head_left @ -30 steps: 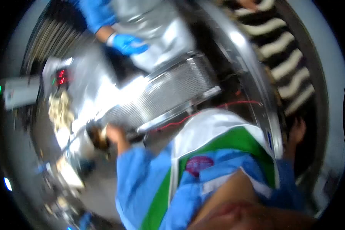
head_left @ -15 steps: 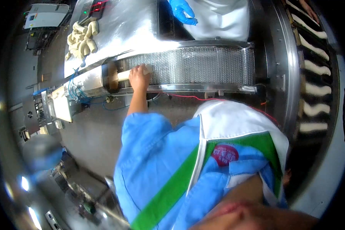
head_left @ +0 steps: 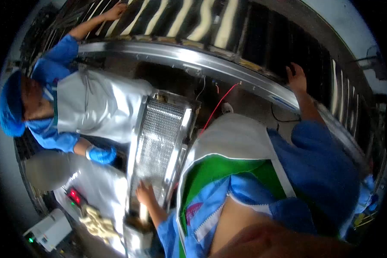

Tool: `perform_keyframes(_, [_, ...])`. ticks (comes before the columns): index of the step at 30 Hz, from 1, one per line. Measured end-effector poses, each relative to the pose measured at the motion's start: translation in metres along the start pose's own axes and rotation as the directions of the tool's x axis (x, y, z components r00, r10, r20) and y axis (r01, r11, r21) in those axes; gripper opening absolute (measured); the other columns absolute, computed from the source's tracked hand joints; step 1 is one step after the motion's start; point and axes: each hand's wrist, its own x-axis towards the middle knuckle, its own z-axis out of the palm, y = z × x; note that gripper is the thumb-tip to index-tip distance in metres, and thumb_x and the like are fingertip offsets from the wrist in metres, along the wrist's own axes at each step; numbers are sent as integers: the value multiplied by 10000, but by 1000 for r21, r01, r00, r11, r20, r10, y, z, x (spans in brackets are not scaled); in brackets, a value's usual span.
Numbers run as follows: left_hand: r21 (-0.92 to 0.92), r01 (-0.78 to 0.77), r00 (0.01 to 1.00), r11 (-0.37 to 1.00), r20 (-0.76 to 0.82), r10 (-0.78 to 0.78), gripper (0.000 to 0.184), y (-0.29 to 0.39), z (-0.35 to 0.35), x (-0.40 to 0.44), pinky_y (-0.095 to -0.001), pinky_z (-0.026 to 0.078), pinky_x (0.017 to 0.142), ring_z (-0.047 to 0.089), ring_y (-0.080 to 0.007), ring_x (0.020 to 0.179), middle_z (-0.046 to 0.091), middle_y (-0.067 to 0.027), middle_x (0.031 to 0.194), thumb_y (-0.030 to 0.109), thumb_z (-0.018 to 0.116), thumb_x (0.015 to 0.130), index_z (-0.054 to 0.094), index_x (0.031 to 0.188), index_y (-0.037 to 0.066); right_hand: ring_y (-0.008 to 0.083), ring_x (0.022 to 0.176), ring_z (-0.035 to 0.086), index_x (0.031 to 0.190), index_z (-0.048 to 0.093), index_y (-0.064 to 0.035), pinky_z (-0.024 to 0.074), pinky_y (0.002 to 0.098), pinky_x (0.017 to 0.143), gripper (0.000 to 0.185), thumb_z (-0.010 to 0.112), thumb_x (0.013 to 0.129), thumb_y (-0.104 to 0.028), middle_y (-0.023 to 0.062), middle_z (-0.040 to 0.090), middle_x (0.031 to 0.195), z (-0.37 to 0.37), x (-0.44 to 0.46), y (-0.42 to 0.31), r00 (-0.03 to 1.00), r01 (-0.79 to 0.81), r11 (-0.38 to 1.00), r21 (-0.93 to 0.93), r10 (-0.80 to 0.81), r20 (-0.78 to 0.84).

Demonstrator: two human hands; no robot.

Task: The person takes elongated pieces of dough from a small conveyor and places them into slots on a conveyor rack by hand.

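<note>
My left hand (head_left: 146, 194) is at the near end of a metal mesh conveyor (head_left: 159, 133), its fingers curled around a pale dough roll (head_left: 143, 213) that comes out of the machine's mouth (head_left: 137, 224). Blur and the hand itself hide most of the roll. Off to the right, my right hand (head_left: 296, 77) is raised over the near edge of a line of dark trays (head_left: 268, 41). Its fingers are spread and nothing is in them. Long dough strips (head_left: 225, 23) lie in the trays farther left.
A co-worker in a white apron (head_left: 99, 103) stands left of the mesh conveyor, one hand (head_left: 115, 11) at the dough strips, the other in a blue glove (head_left: 101, 155). Dough pieces (head_left: 99, 223) lie piled near a red-lit display (head_left: 74, 195). A curved metal rail (head_left: 159, 49) edges the trays.
My view has swung toward the tray line, so the co-worker and my right hand are now in sight. My left hand stays at the dough roll by the machine's mouth.
</note>
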Motion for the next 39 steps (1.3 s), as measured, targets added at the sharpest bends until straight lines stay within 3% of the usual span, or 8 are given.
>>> perform_keyframes(7, [2,79,995,997,55,-79,466,13,-38,24,-418,516,759,642,-266,892,654,-113,1042,405,643,745,627,1114,121,320,998,574,1126,569,-76,470,432,836,361,590,870,-331,126,582,1114,-23,-11,34,954,193,977,-88,-208,-215])
perform_keyframes(12, [-631,-265,897,730,-440,-54,288,-43,-65,14,-402,505,672,590,-266,741,647,-148,867,190,680,758,622,965,-2,342,972,576,1087,582,-58,461,440,830,334,623,847,-285,146,592,1078,-32,-14,72,950,137,989,-56,-147,-277])
perform_keyframes(16, [-352,-294,578,889,-806,-128,436,-36,-139,-2,-390,481,697,593,-264,763,637,-155,871,360,720,771,603,926,-30,347,979,571,1077,588,-45,457,440,837,339,630,836,-281,161,587,1085,-23,-13,76,962,102,994,41,-88,-257])
perform_keyframes(17, [-495,-30,771,868,-564,-295,484,16,-207,-38,-377,484,708,589,-246,800,629,-152,947,388,722,770,596,977,-31,347,986,568,1073,591,-44,454,440,845,342,634,833,-283,164,585,1088,-20,-12,74,971,92,995,37,-82,-225])
perform_keyframes(19, [-457,-384,613,802,-776,-148,413,1,-221,-19,-330,490,737,575,-217,844,614,-116,949,339,707,794,600,967,-21,341,1008,557,1074,595,-46,442,437,869,347,638,828,-288,160,581,1102,-15,-8,71,974,112,989,94,-91,-209])
perform_keyframes(27, [-464,-872,487,-159,-855,-178,526,237,-351,-80,-469,404,942,475,-335,1121,478,-202,1244,247,565,804,486,1272,20,320,1090,515,1054,616,-62,396,419,946,345,649,816,-311,130,564,1162,5,-9,55,963,238,959,157,-212,-163])
perform_keyframes(32, [-441,-564,460,-698,-870,177,300,363,-378,-36,-382,455,864,529,-276,1031,541,-118,1065,213,592,831,530,1091,76,318,1086,514,1019,623,-65,386,431,950,351,665,789,-327,119,566,1145,28,-17,48,951,308,928,211,-295,-92])
perform_keyframes(39, [-239,-971,182,-20,-789,587,213,540,-216,35,-317,474,672,587,-216,726,593,-93,812,63,712,673,562,825,61,278,1127,499,994,621,-84,306,477,1033,319,672,779,-313,82,569,1134,53,-19,14,893,441,860,258,-449,-30])
